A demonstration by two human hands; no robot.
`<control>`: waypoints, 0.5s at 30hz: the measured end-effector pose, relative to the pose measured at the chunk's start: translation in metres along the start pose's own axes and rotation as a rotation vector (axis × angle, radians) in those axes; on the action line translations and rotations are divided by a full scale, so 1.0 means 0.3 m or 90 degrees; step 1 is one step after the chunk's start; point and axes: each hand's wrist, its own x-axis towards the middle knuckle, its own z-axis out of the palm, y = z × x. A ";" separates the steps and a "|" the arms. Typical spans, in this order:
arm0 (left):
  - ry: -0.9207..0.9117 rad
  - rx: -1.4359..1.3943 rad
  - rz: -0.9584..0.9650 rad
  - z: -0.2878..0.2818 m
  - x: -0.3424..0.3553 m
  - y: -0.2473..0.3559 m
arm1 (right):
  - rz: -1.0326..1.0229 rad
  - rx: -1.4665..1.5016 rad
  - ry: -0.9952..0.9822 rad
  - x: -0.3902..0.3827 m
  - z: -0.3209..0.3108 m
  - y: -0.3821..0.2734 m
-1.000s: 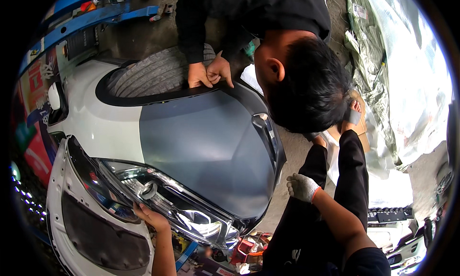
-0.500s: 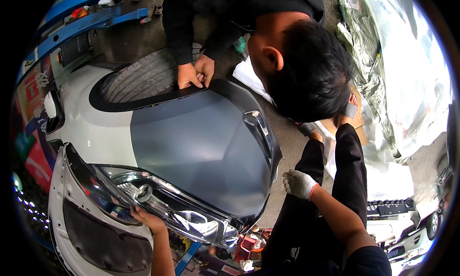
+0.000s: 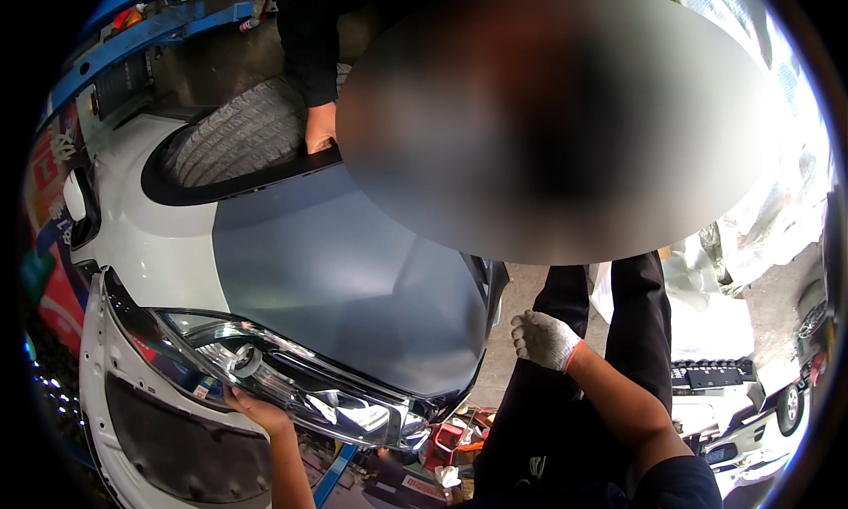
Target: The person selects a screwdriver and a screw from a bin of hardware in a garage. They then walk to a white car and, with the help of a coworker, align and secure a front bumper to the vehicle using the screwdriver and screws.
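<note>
My bare left hand [image 3: 258,411] is at the lower edge of a clear-lensed headlight [image 3: 291,381], its fingers closed against the rim and partly hidden. The headlight lies along a car's front corner, beside a grey-primed bumper cover [image 3: 353,279] and a white fender [image 3: 168,244]. My right hand [image 3: 545,339], in a pale knit glove, hangs above my dark trousers, right of the bumper. Its fingers are curled, with nothing visible in them. Across the bumper, a co-worker's hand [image 3: 321,129] touches the black wheel-arch trim [image 3: 238,189]; a blurred patch hides the co-worker's head.
A tire [image 3: 247,134] sits inside the wheel arch. The raised hood [image 3: 177,438] is at lower left, with blue metal beams [image 3: 146,45] at upper left. Red tools and parts [image 3: 446,443] lie below the bumper; plastic sheeting [image 3: 711,315] covers floor at right.
The car and co-worker's arm have shifted slightly left in view. A large blur now covers the co-worker's head and other hand. My two hands keep about the same poses.
</note>
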 end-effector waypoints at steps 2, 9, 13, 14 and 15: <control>0.012 0.007 -0.001 0.004 -0.003 0.012 | -0.004 -0.009 -0.010 -0.003 -0.001 0.000; 0.026 0.044 -0.007 0.013 -0.008 0.037 | 0.002 -0.006 0.000 0.009 -0.011 0.004; 0.021 0.040 -0.006 0.017 -0.010 0.038 | 0.003 -0.006 0.018 0.012 -0.011 0.002; 0.022 0.041 -0.005 0.019 -0.010 0.039 | 0.000 -0.008 0.023 0.011 -0.010 0.000; 0.021 0.031 -0.009 0.016 -0.007 0.038 | -0.003 -0.011 0.015 0.015 -0.010 0.002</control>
